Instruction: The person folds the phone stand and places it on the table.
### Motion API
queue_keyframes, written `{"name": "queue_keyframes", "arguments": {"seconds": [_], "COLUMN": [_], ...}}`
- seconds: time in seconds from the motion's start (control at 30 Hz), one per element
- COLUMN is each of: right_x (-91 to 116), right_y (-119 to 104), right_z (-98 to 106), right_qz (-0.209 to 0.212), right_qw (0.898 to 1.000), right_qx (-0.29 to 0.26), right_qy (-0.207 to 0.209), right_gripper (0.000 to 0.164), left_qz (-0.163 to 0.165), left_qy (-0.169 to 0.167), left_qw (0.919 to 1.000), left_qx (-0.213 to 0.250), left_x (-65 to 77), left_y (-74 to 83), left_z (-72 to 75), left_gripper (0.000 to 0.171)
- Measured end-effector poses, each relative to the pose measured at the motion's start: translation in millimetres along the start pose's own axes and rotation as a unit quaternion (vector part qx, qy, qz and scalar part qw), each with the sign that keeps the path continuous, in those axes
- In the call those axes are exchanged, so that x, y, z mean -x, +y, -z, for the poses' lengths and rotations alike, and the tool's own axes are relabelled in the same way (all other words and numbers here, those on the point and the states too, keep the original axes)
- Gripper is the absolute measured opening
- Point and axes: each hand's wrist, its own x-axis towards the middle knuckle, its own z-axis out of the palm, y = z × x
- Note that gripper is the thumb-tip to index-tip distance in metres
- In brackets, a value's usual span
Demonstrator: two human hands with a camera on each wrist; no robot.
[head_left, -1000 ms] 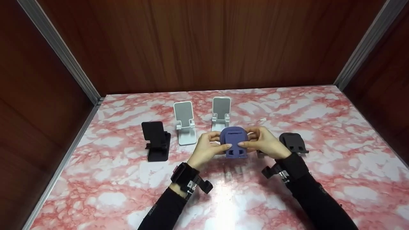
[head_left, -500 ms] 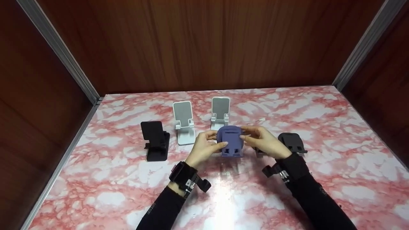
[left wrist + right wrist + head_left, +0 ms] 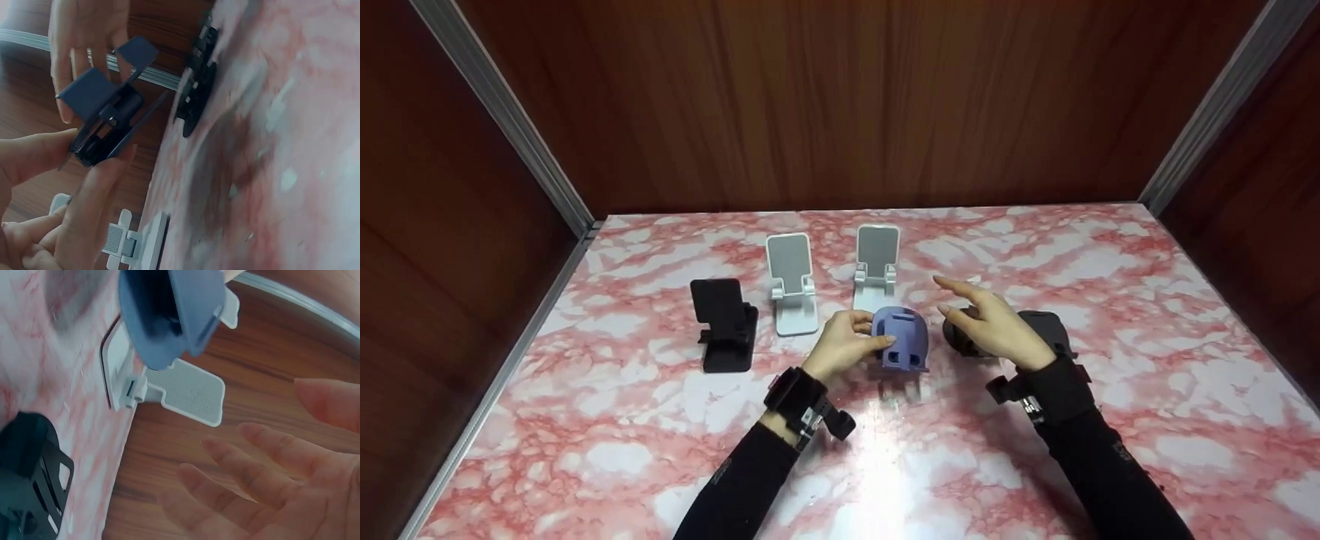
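My left hand (image 3: 841, 346) pinches a purple-blue folding phone stand (image 3: 901, 341) at its left side, above the table. In the left wrist view the phone stand (image 3: 115, 109) shows its hinge and partly spread plates, with the thumb and a finger on its edge. My right hand (image 3: 997, 326) is apart from it on the right, fingers extended and holding nothing. The right wrist view shows the right hand (image 3: 270, 478) with spread fingers, below the phone stand (image 3: 163, 320). Two black folding stands lie under and beside the right hand; one black stand (image 3: 1046, 330) is partly covered by it.
Two white phone stands, one at the left (image 3: 791, 274) and one further back (image 3: 877, 255), stand upright on the marbled table (image 3: 615, 457). A black phone stand (image 3: 724, 322) stands left of them. Brown wood-grain panels (image 3: 855, 105) enclose the back and sides.
My right hand has let go of the purple-blue phone stand and moved right, its fingers extending. The left hand keeps hold of the stand, which has tilted and turned slightly.
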Motion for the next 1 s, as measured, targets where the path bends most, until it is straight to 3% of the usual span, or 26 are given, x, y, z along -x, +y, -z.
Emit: {"name": "queue_keyframes", "arguments": {"seconds": [0.2,0.37,0.6,0.8,0.9,1.0], "right_x": [2.6,2.2,2.5,2.1,2.0,2.4], "right_y": [-0.3,-0.2,-0.2,-1.9,-2.2,-2.0], "right_z": [0.1,-3.0,-3.5,-2.1,-1.7,-1.9], "right_qz": [0.005,0.009,0.005,-0.009,-0.013,-0.017], "right_qw": [0.998,0.994,0.993,0.992,0.992,0.991], "right_qx": [0.06,0.105,0.117,0.126,0.128,0.128], "right_qy": [0.012,0.023,0.024,0.016,0.014,0.014], "right_gripper": [0.056,0.059,0.06,0.062,0.062,0.063], "left_qz": [0.032,0.041,0.036,0.055,0.047,0.032], "left_qy": [-0.015,-0.007,-0.001,-0.001,0.013,0.028], "left_qw": [0.9992,0.9988,0.9968,0.9975,0.9953,0.988], "left_qx": [-0.021,-0.025,-0.072,-0.044,-0.084,-0.149], "left_x": [-14.8,-23.9,-33.5,-39.1,-40.8,-40.9], "left_y": [1.0,-2.3,-3.4,-2.1,-2.2,-2.1], "left_z": [-4.7,-9.8,-13.0,-16.8,-17.3,-17.0], "left_gripper": [0.038,0.036,0.031,0.031,0.032,0.032]}}
